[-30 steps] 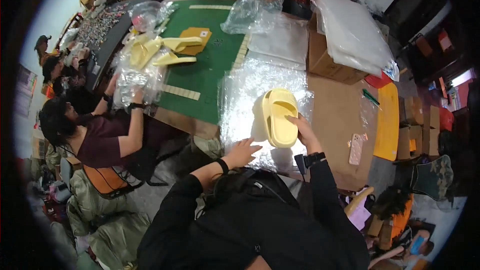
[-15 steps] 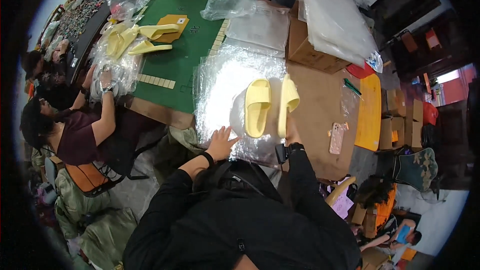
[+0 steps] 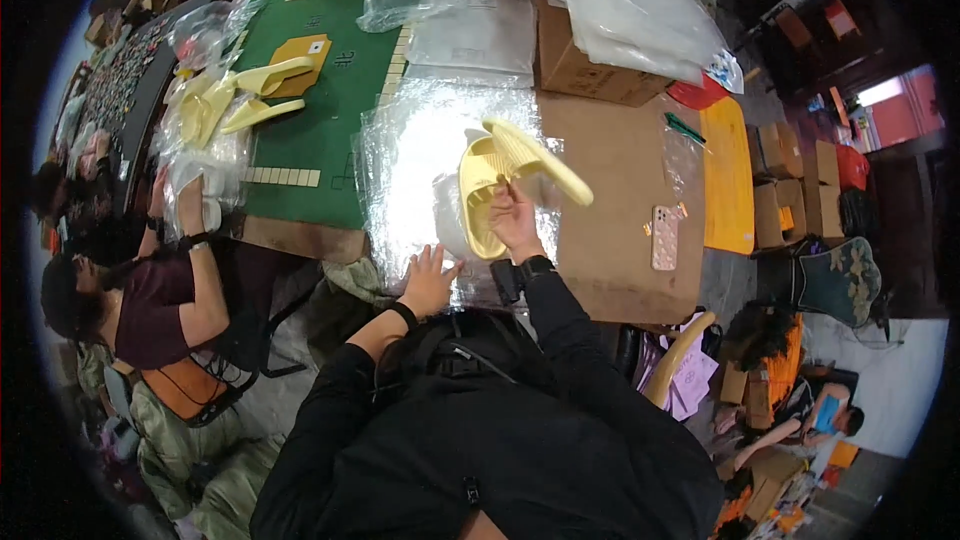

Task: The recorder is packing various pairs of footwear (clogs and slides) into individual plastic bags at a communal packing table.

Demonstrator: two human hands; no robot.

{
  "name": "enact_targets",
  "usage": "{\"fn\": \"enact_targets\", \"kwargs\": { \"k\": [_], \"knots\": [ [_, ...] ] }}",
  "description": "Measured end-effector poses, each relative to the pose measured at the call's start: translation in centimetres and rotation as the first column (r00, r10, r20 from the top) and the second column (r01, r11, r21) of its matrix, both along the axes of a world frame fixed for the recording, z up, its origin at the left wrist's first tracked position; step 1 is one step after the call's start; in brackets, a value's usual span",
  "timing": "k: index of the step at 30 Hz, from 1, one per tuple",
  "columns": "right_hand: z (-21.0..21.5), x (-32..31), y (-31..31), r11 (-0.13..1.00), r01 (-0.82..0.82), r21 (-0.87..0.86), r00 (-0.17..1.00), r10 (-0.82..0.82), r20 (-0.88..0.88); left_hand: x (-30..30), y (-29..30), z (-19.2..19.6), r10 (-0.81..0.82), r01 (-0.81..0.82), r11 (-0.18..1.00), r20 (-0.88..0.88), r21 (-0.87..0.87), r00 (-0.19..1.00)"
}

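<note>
One yellow slipper (image 3: 545, 165) has tipped leftward, extending beyond the right grip (image 3: 515, 223) pinching it.

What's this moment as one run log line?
left hand: spread on clear plastic sheets | right hand: gripping tilted yellow slipper | other yellow slipper: lying on the sheets

Phone (image 3: 665, 238) on tbl (image 3: 612, 155), R of slippers (image 3: 527, 152).

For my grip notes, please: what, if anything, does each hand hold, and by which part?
The right hand seems to hold the tilted slipper, probably by its strap; exact contact is unclear. The left hand holds nothing, resting on the plastic.
</note>
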State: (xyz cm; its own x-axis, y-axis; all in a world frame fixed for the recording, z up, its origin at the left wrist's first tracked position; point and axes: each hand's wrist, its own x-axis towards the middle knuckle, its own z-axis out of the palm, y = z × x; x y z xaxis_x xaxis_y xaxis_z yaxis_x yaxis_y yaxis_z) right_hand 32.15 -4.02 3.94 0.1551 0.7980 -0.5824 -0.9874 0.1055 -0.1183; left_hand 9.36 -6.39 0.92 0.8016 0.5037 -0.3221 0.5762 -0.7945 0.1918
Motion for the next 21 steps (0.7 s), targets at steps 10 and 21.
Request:
{"fn": "enact_targets", "kwargs": {
  "k": [10,21],
  "knots": [
    [-0.8,3.5,-0.9,0.871,0.186,-0.455,-0.016,0.466,0.885,-0.1,-0.2,-0.1,-0.013,0.012,1.000,0.070,0.014,0.997],
    [-2.7,8.7,2.3,0.814,0.151,-0.560,-0.447,0.562,0.696,-0.5,-0.1,0.2,-0.017,0.013,0.994,0.042,0.104,0.999]
  ]
}}
